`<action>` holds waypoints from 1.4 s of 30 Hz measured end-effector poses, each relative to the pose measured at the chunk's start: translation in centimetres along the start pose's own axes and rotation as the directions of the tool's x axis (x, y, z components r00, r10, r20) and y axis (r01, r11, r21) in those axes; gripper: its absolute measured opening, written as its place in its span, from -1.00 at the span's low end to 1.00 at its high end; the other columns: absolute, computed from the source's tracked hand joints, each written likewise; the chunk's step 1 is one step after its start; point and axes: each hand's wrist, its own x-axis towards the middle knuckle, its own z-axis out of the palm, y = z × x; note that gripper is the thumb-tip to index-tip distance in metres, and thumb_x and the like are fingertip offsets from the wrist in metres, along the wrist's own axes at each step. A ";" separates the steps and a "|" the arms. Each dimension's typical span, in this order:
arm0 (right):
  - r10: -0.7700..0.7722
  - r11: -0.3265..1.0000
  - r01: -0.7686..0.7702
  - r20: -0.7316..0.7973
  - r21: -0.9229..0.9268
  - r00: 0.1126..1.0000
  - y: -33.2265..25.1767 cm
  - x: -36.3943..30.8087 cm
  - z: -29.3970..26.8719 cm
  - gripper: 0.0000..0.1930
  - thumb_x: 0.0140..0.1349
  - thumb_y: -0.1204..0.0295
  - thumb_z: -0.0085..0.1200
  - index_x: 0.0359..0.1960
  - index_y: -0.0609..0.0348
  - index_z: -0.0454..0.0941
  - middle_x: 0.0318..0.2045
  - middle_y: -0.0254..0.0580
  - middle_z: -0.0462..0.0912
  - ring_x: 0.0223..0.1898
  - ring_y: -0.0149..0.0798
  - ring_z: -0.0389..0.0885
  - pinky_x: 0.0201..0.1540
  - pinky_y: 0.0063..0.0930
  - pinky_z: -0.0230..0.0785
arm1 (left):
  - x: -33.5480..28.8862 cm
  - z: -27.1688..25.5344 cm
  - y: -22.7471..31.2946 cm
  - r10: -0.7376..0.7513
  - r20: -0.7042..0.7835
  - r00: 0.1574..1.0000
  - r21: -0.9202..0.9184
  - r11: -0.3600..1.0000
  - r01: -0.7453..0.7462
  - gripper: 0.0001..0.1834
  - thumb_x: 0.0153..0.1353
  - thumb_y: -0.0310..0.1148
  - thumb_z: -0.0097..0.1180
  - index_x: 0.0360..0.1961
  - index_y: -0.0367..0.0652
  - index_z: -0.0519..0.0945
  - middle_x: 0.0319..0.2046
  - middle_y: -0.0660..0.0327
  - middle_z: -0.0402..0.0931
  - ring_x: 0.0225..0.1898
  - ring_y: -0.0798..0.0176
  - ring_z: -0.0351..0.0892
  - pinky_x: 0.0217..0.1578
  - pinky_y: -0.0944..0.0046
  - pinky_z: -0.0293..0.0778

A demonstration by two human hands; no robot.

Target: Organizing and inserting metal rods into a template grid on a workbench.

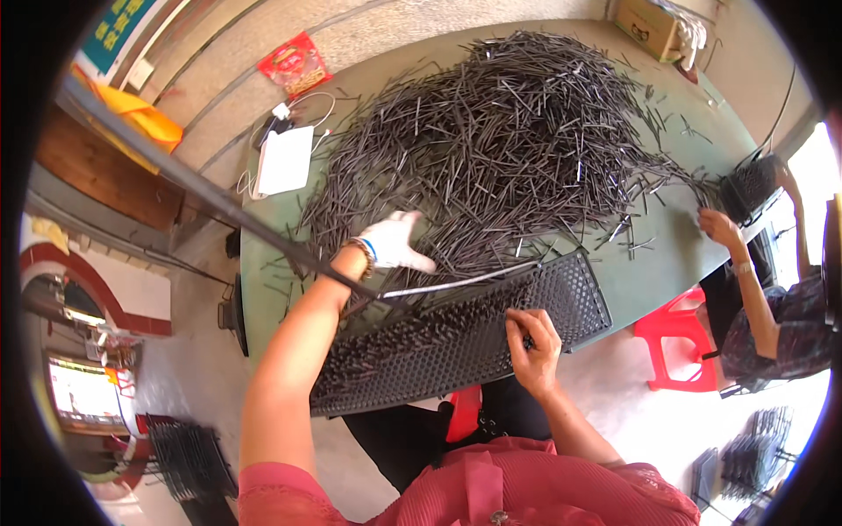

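My left hand [392, 243], in a white glove with a bracelet at the wrist, reaches to the near edge of a large heap of thin black sticks [526, 114]. Its thumb and fingers are spread apart. Below lies a long black perforated tray [574, 298], tilted along the table's near side. Many short black sticks [395, 346] stand in the holes of its left and middle parts, while holes show bare at the right. Bare and closed, my right hand [535, 348] is over the tray; dark bits show by its curled fingers, too small to name.
A dark bar [219, 202] crosses the view at left. On the green table [675, 237] are a white pad [285, 162], cables and a red packet [294, 66]. At right, another person's hand [721, 230] touches stray sticks near a red stool [680, 337]. A cardboard box [649, 28] sits behind.
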 end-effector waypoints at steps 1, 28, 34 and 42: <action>0.001 1.000 -0.001 -0.005 0.004 1.000 0.1 0.0 -0.1 -0.81 0.15 0.69 0.15 -0.19 0.31 0.62 -0.40 -0.19 0.55 -0.51 -0.41 0.46 -0.44 -0.58 0.32 | 0.8 -0.2 1.2 0.065 0.035 0.997 0.040 0.997 -0.066 0.24 -0.22 0.25 0.38 0.39 -0.23 0.11 0.33 -0.17 0.15 0.31 -0.17 0.23 0.28 0.00 0.25; -0.010 0.994 0.016 0.054 -0.109 0.998 0.7 -0.1 0.8 -0.75 -0.02 0.72 0.25 -0.25 0.26 0.62 -0.40 -0.14 0.59 -0.45 -0.18 0.59 -0.42 -0.40 0.46 | 5.7 4.5 1.2 0.413 -0.360 0.837 0.413 0.875 -0.254 -0.06 -0.20 -0.20 0.43 0.24 -0.22 0.27 0.10 -0.04 0.32 0.15 -0.12 0.36 0.21 -0.03 0.27; -0.020 0.992 0.025 0.040 -0.126 0.999 1.0 -0.2 0.7 -0.74 -0.02 0.71 0.25 -0.25 0.24 0.62 -0.41 -0.15 0.59 -0.44 -0.17 0.60 -0.41 -0.39 0.46 | 8.5 3.9 3.7 0.053 -0.335 0.941 0.229 0.973 0.026 -0.28 -0.15 -0.27 0.42 0.04 -0.22 0.35 -0.12 -0.05 0.48 -0.14 -0.10 0.59 -0.10 -0.02 0.54; -0.083 0.992 0.086 0.038 -0.087 0.996 1.4 0.9 0.9 -0.75 0.01 0.71 0.23 -0.23 0.25 0.64 -0.40 -0.16 0.59 -0.49 -0.25 0.59 -0.46 -0.45 0.46 | 7.4 5.2 1.8 -0.053 -0.463 0.885 0.093 0.990 0.108 -0.21 -0.06 -0.17 0.40 0.17 -0.18 0.31 0.00 -0.08 0.40 0.00 -0.14 0.50 0.00 0.00 0.49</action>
